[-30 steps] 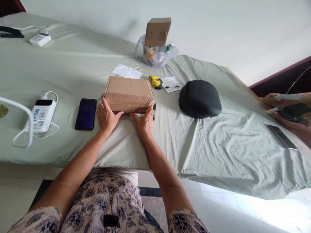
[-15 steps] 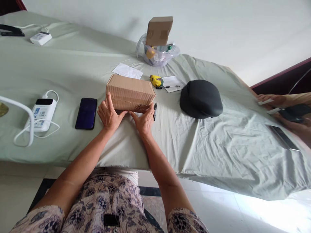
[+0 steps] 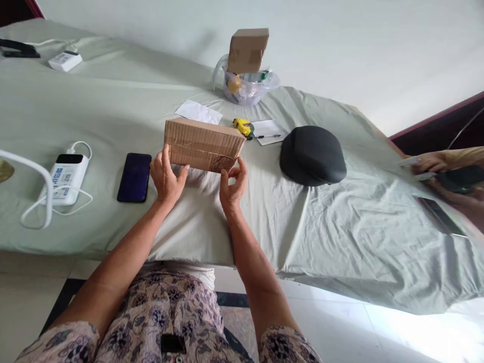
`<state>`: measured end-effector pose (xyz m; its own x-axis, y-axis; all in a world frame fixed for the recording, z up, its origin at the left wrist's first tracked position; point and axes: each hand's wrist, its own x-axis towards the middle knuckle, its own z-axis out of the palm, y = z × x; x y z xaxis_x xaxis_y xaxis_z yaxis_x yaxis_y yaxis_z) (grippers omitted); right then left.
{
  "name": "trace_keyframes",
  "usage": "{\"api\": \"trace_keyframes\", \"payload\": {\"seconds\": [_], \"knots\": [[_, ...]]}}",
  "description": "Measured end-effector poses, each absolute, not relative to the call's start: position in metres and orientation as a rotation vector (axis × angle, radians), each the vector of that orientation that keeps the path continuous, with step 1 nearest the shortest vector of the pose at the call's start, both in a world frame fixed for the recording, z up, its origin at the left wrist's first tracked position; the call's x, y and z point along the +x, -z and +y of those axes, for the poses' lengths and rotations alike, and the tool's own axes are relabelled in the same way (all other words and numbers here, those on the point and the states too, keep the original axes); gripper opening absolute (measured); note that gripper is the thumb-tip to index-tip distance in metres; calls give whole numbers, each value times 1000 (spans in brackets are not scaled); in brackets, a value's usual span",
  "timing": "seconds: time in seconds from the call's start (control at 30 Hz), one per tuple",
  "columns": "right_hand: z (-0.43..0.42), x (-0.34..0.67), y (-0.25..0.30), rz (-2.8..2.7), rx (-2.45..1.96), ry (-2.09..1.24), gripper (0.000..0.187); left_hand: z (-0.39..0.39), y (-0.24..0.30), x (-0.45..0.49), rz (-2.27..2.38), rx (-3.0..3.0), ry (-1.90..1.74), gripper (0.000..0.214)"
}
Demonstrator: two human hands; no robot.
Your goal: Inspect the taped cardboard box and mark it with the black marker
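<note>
A brown cardboard box (image 3: 204, 144) is tilted back, its near lower edge raised off the cloth. Dark scribbled lines mark its lower right corner. My left hand (image 3: 166, 179) grips the left end of that edge, fingers on the side and thumb underneath. At the lower right corner, my right hand (image 3: 233, 186) holds the box between thumb and bent fingers. Just behind the box lie a yellow tape measure (image 3: 243, 126) and a white paper (image 3: 199, 111). A dark phone (image 3: 134, 177) lies left of my left hand.
A black rounded case (image 3: 313, 155) stands to the right, near a pen (image 3: 268, 135) on a notepad (image 3: 266, 128). Behind is a plastic basket (image 3: 249, 93) with a smaller box (image 3: 248, 50) on top. A white power bank (image 3: 67, 176) with cables lies left. Another person's hands (image 3: 434, 164) are far right.
The near side of the box has been lifted and tipped backward. My right hand has shifted slightly right, and the black marker beside it has gone out of sight.
</note>
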<state>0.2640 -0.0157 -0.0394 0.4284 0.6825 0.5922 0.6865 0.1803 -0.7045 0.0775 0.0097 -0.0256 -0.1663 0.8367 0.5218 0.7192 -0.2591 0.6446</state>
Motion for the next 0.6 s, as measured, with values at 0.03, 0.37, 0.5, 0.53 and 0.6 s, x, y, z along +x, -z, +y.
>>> {"api": "trace_keyframes", "payload": {"seconds": [0.03, 0.37, 0.5, 0.53, 0.6], "knots": [[-17, 265, 37, -1248, -1493, 40, 52, 9, 24, 76, 1798, 1979, -1430, 79], [-30, 274, 15, -1157, -1408, 137, 43, 4, 9, 65, 1655, 1928, -1802, 60], [-26, 274, 14, -1109, -1375, 10, 34, 5, 8, 68, 1574, 1833, -1871, 59], [-25, 274, 15, -1092, -1389, -20, 33, 7, 9, 68, 1568, 1802, -1861, 59], [-21, 276, 18, -1074, -1427, -81, 32, 10, 13, 69, 1580, 1740, -1809, 60]]}}
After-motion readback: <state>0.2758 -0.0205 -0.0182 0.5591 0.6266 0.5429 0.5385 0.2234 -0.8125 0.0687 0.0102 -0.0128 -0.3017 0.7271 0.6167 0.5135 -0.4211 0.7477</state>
